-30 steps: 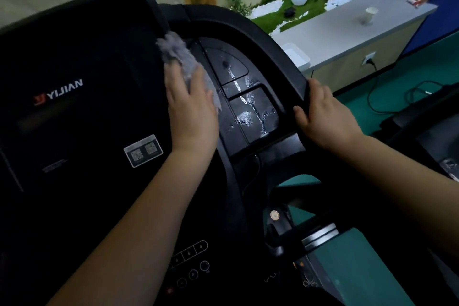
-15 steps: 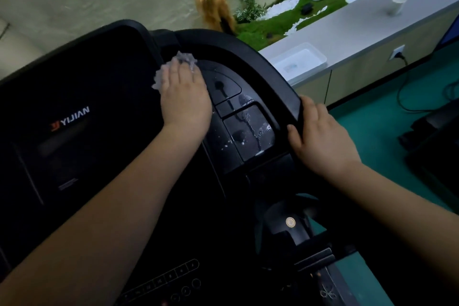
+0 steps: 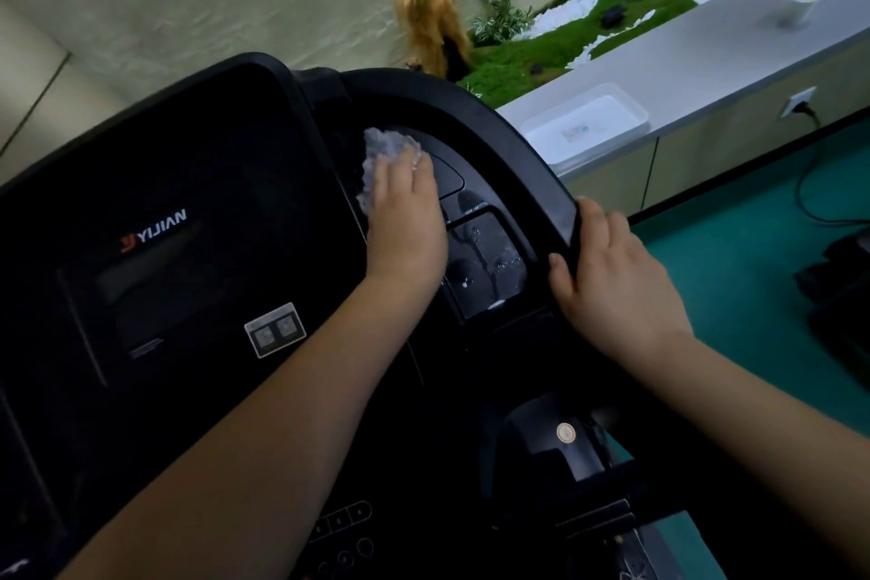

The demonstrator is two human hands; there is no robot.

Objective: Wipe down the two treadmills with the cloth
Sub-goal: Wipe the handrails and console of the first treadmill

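**Console Wipe: Hand and Cloth Positions**

One treadmill console fills the view: a black, glossy moulded panel with a flat dark screen area, one "YIJIAN" logo and one square label carrying two code patches. To the right of the screen lies a curved, segmented tray, its surface spotted with water droplets and streaks. A thick, rounded black rim encloses the tray.

One cloth, pale grey, crumpled and fuzzy, lies at the upper left end of the tray, just beside the screen edge. The left hand rests palm-down on it, fingers extended and close together, pressing it flat against the panel; the cloth protrudes above and to the left of the fingertips.

The right hand grips the rim at the tray's right side, fingers wrapped over the top edge, thumb on the inner face.

Behind the console, one grey countertop carries one shallow, rectangular white tray and one white paper cup. One wall socket with a black cable sits in the cabinet front. The floor is green.
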